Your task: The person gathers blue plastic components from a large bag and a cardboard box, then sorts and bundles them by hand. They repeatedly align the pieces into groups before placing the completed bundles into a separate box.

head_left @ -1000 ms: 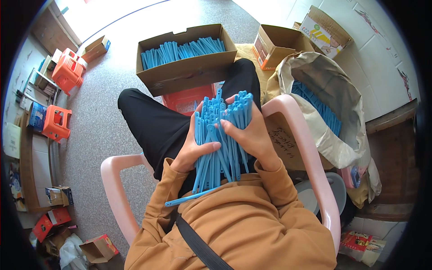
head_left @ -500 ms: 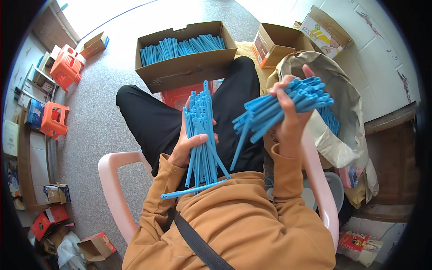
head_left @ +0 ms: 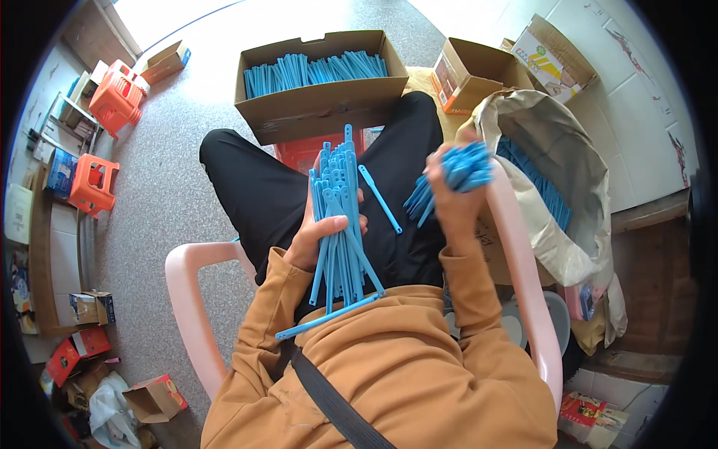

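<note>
My left hand (head_left: pixel 320 232) is closed round a thick bundle of blue plastic sticks (head_left: pixel 340 217), flat with small holes at their ends. The bundle stands roughly upright over my lap, its lower ends near my waist. One loose stick (head_left: pixel 325 317) lies crosswise under it against my sweatshirt. To the right, my right hand (head_left: pixel 456 198) grips a second bunch of blue sticks (head_left: pixel 465 168), somewhat blurred, above my thigh. Between the two hands a single blue stick (head_left: pixel 380 199) shows slanted over my black trousers; whether it rests on them I cannot tell.
Beyond my knees a cardboard box (head_left: pixel 321 112) full of blue sticks sits on a red stool (head_left: pixel 299 153). At right stands an open sack (head_left: pixel 591 254) with more sticks inside. Pink chair arms (head_left: pixel 516 224) flank me. Orange stools (head_left: pixel 93 183) and small cartons line the left.
My right hand has moved left and slightly down with its bunch, away from the sack. A single stick now shows apart between the hands. My left hand keeps its hold.
</note>
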### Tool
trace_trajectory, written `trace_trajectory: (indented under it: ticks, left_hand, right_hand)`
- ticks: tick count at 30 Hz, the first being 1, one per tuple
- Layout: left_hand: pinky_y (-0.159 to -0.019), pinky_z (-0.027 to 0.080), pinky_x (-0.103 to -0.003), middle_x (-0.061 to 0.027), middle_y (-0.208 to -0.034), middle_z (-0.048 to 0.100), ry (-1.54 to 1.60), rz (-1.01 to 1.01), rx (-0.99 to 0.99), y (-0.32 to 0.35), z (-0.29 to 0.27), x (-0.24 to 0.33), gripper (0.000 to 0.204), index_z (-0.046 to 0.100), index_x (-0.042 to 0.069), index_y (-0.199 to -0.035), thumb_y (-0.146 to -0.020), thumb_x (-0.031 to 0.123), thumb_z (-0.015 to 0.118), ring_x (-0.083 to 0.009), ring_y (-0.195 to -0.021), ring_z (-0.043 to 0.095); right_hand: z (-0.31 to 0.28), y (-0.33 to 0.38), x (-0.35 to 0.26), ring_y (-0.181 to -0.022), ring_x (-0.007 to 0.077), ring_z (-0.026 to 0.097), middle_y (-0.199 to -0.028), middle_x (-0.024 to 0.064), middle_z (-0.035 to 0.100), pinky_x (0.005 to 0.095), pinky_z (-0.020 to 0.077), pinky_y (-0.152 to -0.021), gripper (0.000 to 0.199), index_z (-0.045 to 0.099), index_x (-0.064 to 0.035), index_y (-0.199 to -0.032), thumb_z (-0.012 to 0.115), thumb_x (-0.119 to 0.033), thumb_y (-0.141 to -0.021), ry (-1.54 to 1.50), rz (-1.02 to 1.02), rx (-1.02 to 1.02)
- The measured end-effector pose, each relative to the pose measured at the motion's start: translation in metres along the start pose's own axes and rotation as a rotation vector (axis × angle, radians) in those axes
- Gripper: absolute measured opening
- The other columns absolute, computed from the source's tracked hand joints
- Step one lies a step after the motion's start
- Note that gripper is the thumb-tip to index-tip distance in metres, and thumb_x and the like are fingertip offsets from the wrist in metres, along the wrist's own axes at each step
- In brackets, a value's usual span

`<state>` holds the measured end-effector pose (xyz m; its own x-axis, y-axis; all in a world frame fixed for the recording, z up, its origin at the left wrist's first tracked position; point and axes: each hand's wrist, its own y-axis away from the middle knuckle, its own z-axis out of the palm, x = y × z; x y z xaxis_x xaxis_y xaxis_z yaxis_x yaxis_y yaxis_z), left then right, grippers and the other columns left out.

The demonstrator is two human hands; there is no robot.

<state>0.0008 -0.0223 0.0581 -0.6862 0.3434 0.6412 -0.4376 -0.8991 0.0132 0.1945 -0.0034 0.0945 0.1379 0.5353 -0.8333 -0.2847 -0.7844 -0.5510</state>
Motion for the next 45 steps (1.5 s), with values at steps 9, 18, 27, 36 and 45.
trace_trajectory:
  ticks: [9,18,27,36,45]
  left_hand:
    - [-0.067,0.052,-0.035,-0.0151,-0.101,0.042,-0.032,0.019,0.082,-0.002,-0.010,0.000,0.092,0.005,0.023,-0.136,-0.065,0.017,0.064,-0.0234,-0.077,0.057]
    - [-0.065,0.052,-0.037,-0.0152,-0.102,0.040,-0.056,0.065,0.156,-0.009,-0.008,-0.001,0.092,0.008,0.026,-0.135,-0.064,0.017,0.065,-0.0236,-0.076,0.056]
    - [-0.066,0.052,-0.037,-0.0154,-0.102,0.040,-0.025,0.058,0.167,-0.012,-0.015,-0.001,0.090,0.009,0.027,-0.135,-0.065,0.016,0.064,-0.0236,-0.076,0.056]
    - [-0.067,0.053,-0.037,-0.0149,-0.103,0.039,-0.001,0.068,0.124,-0.014,-0.013,-0.003,0.091,0.004,0.025,-0.136,-0.067,0.014,0.062,-0.0240,-0.078,0.057]
    - [-0.068,0.052,-0.035,-0.0125,-0.103,0.041,-0.135,0.157,-0.015,0.001,0.017,0.005,0.084,0.015,0.015,-0.131,-0.065,0.018,0.065,-0.0231,-0.079,0.056]
  right_hand:
    - [-0.008,-0.005,-0.043,-0.066,0.0111,0.057,-0.076,0.0032,0.056,0.0228,0.0474,-0.060,0.042,0.043,-0.0007,-0.107,0.063,-0.001,-0.070,-0.045,0.295,-0.541]
    - [0.032,0.047,-0.075,-0.074,0.0331,0.059,-0.089,0.0141,0.058,0.0371,0.0486,-0.063,0.046,0.045,-0.0009,-0.105,0.066,-0.008,-0.064,0.280,-0.055,-1.307]
    - [0.033,0.047,-0.077,-0.076,0.0301,0.061,-0.089,0.0168,0.058,0.0347,0.0497,-0.066,0.045,0.048,0.0002,-0.103,0.067,-0.003,-0.063,0.306,-0.069,-1.117]
    - [0.017,0.006,-0.073,-0.068,0.0085,0.054,-0.078,0.0047,0.054,0.0237,0.0456,-0.064,0.029,0.047,-0.0029,-0.092,0.064,0.001,-0.069,0.416,0.032,-0.182]
    - [-0.011,-0.016,-0.039,-0.087,0.0216,0.050,-0.098,0.0113,0.045,0.0286,0.0418,-0.078,0.049,0.042,-0.0057,-0.104,0.056,0.011,-0.060,0.473,-0.344,-0.237]
